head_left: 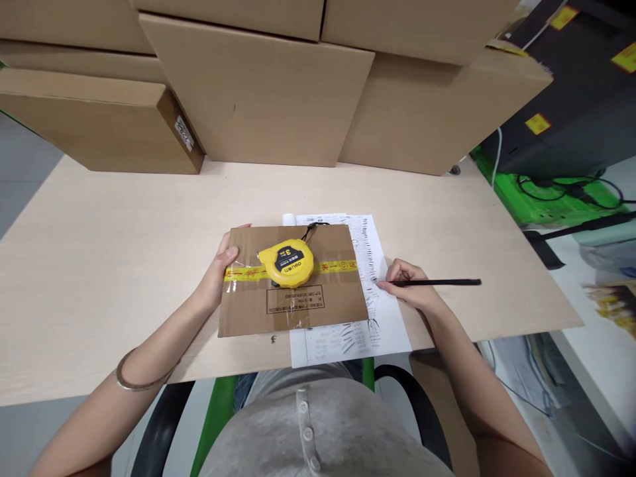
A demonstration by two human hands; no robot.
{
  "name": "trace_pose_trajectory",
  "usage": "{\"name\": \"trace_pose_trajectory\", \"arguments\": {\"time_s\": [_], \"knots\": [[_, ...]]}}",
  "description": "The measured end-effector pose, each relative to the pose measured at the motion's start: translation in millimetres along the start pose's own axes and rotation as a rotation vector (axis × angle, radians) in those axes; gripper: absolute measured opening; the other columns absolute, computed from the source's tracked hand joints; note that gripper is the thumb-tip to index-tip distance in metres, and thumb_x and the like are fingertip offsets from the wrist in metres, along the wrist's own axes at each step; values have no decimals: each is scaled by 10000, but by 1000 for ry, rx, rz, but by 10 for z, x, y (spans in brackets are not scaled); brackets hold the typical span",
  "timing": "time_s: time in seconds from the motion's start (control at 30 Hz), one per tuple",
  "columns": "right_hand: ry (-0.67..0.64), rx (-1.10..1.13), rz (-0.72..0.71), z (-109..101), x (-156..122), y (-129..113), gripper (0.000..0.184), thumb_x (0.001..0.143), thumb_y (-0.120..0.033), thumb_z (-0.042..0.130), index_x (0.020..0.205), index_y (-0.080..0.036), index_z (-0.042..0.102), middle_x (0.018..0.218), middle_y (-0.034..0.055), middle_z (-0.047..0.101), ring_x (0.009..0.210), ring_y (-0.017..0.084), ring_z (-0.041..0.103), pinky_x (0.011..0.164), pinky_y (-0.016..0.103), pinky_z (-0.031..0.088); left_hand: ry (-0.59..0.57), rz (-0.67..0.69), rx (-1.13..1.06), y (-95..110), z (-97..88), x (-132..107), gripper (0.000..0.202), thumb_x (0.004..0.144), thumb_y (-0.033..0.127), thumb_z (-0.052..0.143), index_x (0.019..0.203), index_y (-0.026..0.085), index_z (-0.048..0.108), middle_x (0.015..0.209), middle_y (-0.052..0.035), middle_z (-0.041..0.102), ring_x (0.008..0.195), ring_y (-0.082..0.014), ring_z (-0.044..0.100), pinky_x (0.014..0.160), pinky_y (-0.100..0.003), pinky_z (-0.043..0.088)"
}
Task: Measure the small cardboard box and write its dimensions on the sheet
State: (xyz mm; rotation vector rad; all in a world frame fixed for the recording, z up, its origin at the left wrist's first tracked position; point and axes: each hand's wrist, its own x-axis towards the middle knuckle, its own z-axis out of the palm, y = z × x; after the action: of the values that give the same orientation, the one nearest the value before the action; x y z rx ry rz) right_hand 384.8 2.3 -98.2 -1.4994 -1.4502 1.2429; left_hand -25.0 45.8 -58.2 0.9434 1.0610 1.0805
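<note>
My left hand [221,265] grips the left edge of a small cardboard box [293,318], its thumb on top and the other fingers mostly hidden. Yellow printed tape [338,266] runs across the box. On top lies a yellow tape measure [291,263] with a black wrist strap [314,228]. Partly under the box is a sheet of paper [390,331] covered in dark pen strokes and print. Over the paper's right edge, my right hand [410,281] is closed around a slim black pen [447,282], its tip end at the paper.
Large cardboard boxes [268,99] line the back of the table [124,218], with a flatter box [99,126] at left. Dark equipment [566,86] with yellow labels stands right, near a green surface [541,199] bearing black cables. A chair armrest [412,397] is below the table edge.
</note>
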Motion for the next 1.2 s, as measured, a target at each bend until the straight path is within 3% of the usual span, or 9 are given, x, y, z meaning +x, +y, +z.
{"name": "trace_pose_trajectory", "arguments": {"time_s": [0.13,0.6,0.77,0.9,1.07,1.2], "knots": [[-35,-44,1,32,6,-42,497,730,-513,875,616,-219,491,573,-46,485,529,90,393,511,255,279,-16,7,-17,-32,-35,21,586,832,570,686,1325,264,602,1351,-58,677,1290,-368,611,1027,-488,580],[-53,-149,19,77,10,-131,480,771,-517,787,609,-232,437,569,-47,446,553,99,363,529,267,263,0,86,11,-106,-66,31,420,901,547,653,1219,273,649,1350,-56,692,1354,-387,583,1109,-572,543],[-34,-188,20,79,16,-123,486,766,-529,765,605,-241,409,567,-47,429,550,99,351,523,266,257,6,74,1,-105,-64,23,368,903,546,656,1163,286,641,1332,-34,702,1340,-366,599,1119,-533,542],[-9,-258,36,90,19,-158,539,759,-643,729,605,-254,389,558,-37,433,545,109,363,511,272,271,6,85,6,-105,-55,20,382,898,554,656,1161,277,640,1334,-40,698,1357,-364,581,1107,-486,551],[4,-441,113,167,50,-300,597,909,-721,527,564,-262,364,478,-11,441,471,142,420,513,312,341,-23,69,34,-106,-67,21,557,908,599,626,1359,274,594,1441,-69,630,1415,-386,530,1123,-492,529],[30,-692,134,295,118,-450,623,931,-633,566,470,-251,393,487,42,477,510,198,476,579,358,351,26,111,104,-116,-116,31,765,879,654,678,1540,337,463,1590,-62,510,1501,-386,442,1222,-501,427]]}}
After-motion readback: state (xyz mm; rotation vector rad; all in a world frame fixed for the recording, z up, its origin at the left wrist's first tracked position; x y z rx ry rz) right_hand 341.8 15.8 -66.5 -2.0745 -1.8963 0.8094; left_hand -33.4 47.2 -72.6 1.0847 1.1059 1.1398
